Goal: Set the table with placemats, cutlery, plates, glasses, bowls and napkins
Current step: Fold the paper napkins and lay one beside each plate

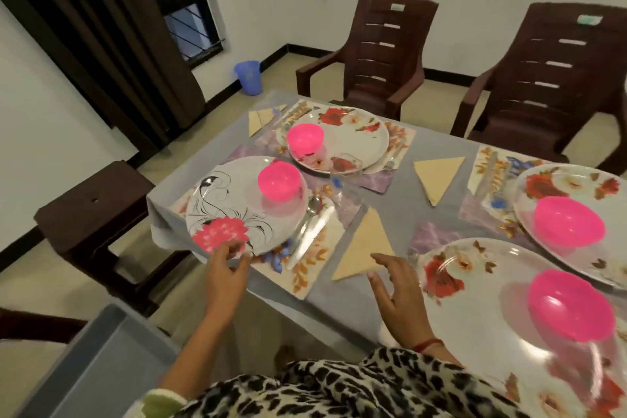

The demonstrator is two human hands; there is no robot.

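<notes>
- We pinch the swirl plate's [237, 195] near rim with our left hand [225, 265].
- A pink bowl [279, 181] sits on the plate's far side.
- Right of the plate, our right hand [397, 285] hovers, fingers spread, at a folded napkin's [364, 244] near corner.

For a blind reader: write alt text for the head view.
A person's left hand holds the rim of a flower-print plate at the table corner; the right hand hovers open by a folded napkin. All four plates carry pink bowls.

Brown chair [373, 54], blue bin [248, 76], dark curtain [101, 27]
</notes>
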